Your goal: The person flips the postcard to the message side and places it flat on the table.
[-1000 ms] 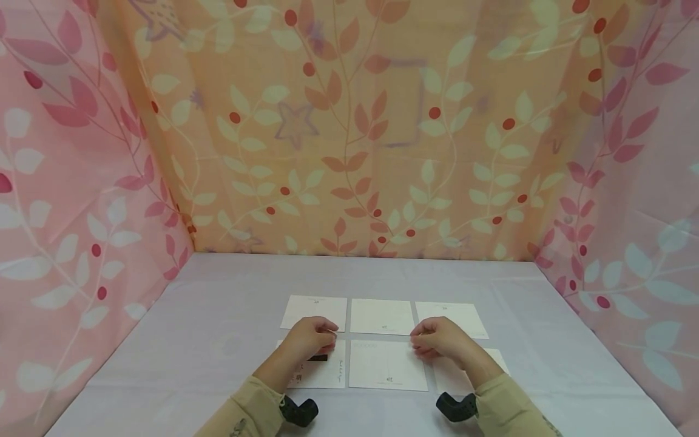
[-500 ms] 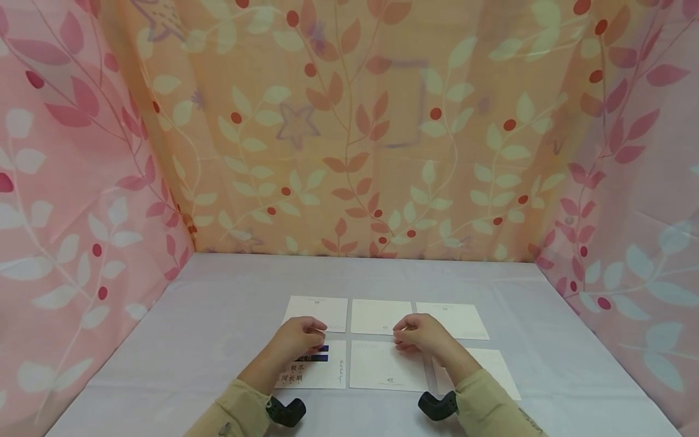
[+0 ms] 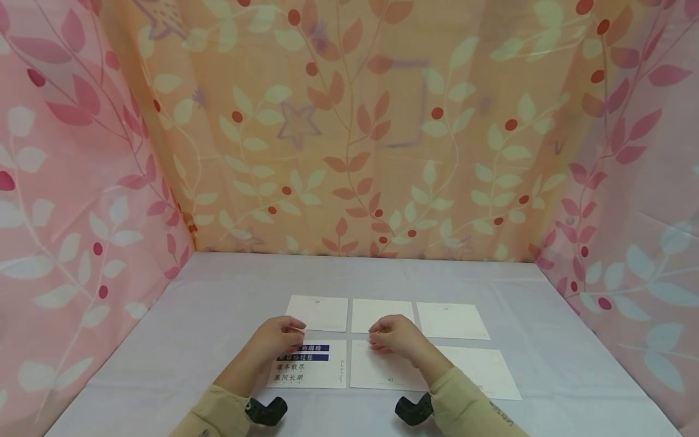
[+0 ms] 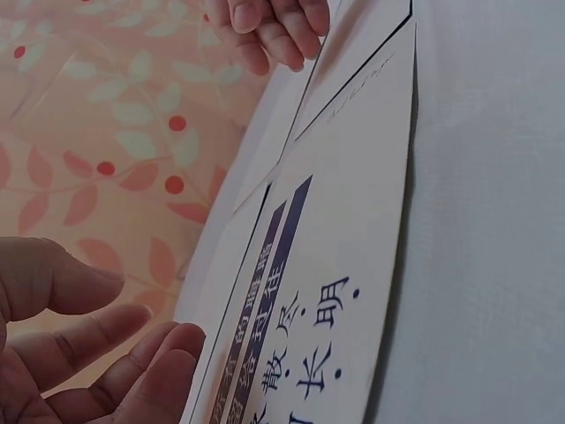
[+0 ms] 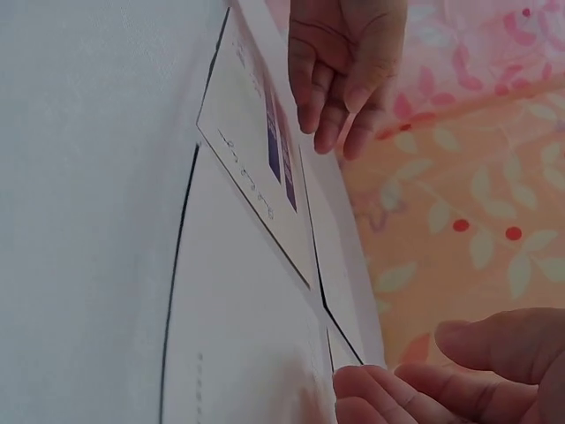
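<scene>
Over the front-left printed card (image 3: 317, 367), which bears dark-blue bands and black characters, hovers my left hand (image 3: 270, 345). Its fingers are loosely bent and hold nothing; in the left wrist view the thumb (image 4: 66, 283) stands apart from the fingertips. My right hand (image 3: 401, 341) hangs above the front-middle blank card (image 3: 374, 376), likewise with relaxed fingers and nothing between them. The right wrist view shows the printed card (image 5: 256, 168) lying flat, with the left hand (image 5: 349, 62) above it. Part of the printed card's top-left corner is hidden by the left hand.
A back row holds a left card (image 3: 322, 312), a middle card (image 3: 371, 312) and a right card (image 3: 453, 320), mostly white. The front-right card (image 3: 488, 370) lies partly behind the right forearm. A white cloth (image 3: 136, 364) covers the table; patterned curtains (image 3: 349, 152) enclose it.
Both hands have moved left, the left hand uncovering more of the printed card's text. The right hand has gone from the right-hand cards to above the middle ones. The cards lie as before.
</scene>
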Action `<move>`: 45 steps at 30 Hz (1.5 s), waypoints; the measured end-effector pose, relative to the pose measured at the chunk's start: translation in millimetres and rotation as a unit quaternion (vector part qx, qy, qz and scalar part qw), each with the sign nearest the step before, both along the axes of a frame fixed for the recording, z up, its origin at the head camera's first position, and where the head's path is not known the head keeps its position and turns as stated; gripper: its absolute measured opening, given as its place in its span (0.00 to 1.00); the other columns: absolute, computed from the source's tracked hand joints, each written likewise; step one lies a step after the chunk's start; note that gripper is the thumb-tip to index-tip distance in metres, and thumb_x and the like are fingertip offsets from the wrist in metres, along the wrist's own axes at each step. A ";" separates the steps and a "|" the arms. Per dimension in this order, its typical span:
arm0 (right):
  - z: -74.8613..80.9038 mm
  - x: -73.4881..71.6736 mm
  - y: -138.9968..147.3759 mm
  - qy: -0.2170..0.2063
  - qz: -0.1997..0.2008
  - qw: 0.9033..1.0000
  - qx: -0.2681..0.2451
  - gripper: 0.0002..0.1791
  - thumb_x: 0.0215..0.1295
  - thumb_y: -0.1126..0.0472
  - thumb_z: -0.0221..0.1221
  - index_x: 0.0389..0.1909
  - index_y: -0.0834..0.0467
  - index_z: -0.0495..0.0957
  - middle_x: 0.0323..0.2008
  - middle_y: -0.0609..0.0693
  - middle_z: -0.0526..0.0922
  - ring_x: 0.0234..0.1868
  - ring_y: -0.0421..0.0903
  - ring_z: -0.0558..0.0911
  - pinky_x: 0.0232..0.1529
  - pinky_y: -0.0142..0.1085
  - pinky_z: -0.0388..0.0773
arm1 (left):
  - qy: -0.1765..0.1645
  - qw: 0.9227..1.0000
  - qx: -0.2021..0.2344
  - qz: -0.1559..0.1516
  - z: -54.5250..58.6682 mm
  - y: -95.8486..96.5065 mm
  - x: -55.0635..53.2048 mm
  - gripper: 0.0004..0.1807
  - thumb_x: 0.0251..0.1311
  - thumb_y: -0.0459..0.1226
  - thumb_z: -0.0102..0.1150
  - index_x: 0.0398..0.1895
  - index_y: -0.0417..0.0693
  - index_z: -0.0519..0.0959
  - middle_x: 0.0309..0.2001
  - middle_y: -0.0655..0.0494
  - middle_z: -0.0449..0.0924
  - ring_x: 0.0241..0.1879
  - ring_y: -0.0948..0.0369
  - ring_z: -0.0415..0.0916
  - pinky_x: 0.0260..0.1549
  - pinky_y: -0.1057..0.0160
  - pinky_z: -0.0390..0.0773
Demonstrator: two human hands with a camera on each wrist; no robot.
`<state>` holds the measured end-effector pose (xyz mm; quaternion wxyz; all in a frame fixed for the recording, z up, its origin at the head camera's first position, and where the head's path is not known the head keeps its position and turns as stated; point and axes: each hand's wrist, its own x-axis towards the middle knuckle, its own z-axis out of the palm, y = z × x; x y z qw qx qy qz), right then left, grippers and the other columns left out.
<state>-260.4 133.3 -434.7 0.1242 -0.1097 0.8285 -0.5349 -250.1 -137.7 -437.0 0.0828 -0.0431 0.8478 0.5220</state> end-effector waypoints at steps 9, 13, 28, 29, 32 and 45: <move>-6.3 5.0 -17.1 0.000 -0.005 1.000 -0.014 0.10 0.58 0.65 0.59 0.37 0.68 0.78 0.30 0.55 0.83 0.29 0.46 0.82 0.31 0.37 0.80 | 0.004 1.000 -0.005 0.014 -1.3 -14.3 -0.3 0.14 0.53 0.32 0.59 0.45 0.41 0.77 0.37 0.51 0.79 0.33 0.59 0.75 0.34 0.63 0.79; -7.6 7.0 -23.5 -0.005 -0.008 1.000 -0.010 0.10 0.58 0.64 0.59 0.37 0.67 0.78 0.29 0.53 0.83 0.29 0.45 0.82 0.31 0.36 0.80 | 0.001 1.000 -0.014 0.023 -0.2 -19.1 -0.7 0.15 0.53 0.31 0.59 0.46 0.41 0.77 0.38 0.51 0.79 0.34 0.59 0.75 0.33 0.63 0.79; -8.2 12.4 -41.4 -0.024 -0.026 0.999 -0.021 0.09 0.57 0.67 0.59 0.37 0.67 0.78 0.31 0.55 0.83 0.31 0.44 0.82 0.32 0.36 0.80 | -0.017 0.998 -0.029 0.044 -0.9 -37.5 0.1 0.14 0.55 0.32 0.58 0.46 0.40 0.77 0.38 0.50 0.78 0.34 0.59 0.76 0.34 0.62 0.79; -8.1 12.6 -42.2 -0.025 -0.027 0.999 -0.020 0.09 0.57 0.66 0.59 0.37 0.67 0.78 0.31 0.54 0.82 0.31 0.44 0.82 0.32 0.36 0.80 | -0.019 0.998 -0.033 0.045 -1.2 -38.9 0.6 0.14 0.55 0.32 0.58 0.46 0.40 0.77 0.39 0.50 0.78 0.34 0.59 0.76 0.34 0.62 0.79; -7.9 13.5 -44.2 -0.025 -0.029 0.999 -0.019 0.09 0.57 0.66 0.60 0.37 0.67 0.78 0.30 0.53 0.82 0.31 0.44 0.81 0.32 0.35 0.80 | -0.027 0.998 -0.042 0.047 -1.9 -42.9 2.6 0.15 0.55 0.33 0.58 0.46 0.41 0.77 0.39 0.49 0.78 0.34 0.59 0.75 0.33 0.63 0.78; -7.1 19.4 -52.2 -0.018 -0.022 0.999 -0.026 0.10 0.56 0.67 0.60 0.38 0.68 0.77 0.29 0.52 0.80 0.31 0.45 0.81 0.32 0.36 0.80 | -0.040 0.997 -0.054 0.049 -5.1 -53.5 6.1 0.15 0.56 0.36 0.57 0.46 0.42 0.76 0.35 0.50 0.77 0.29 0.61 0.76 0.26 0.65 0.72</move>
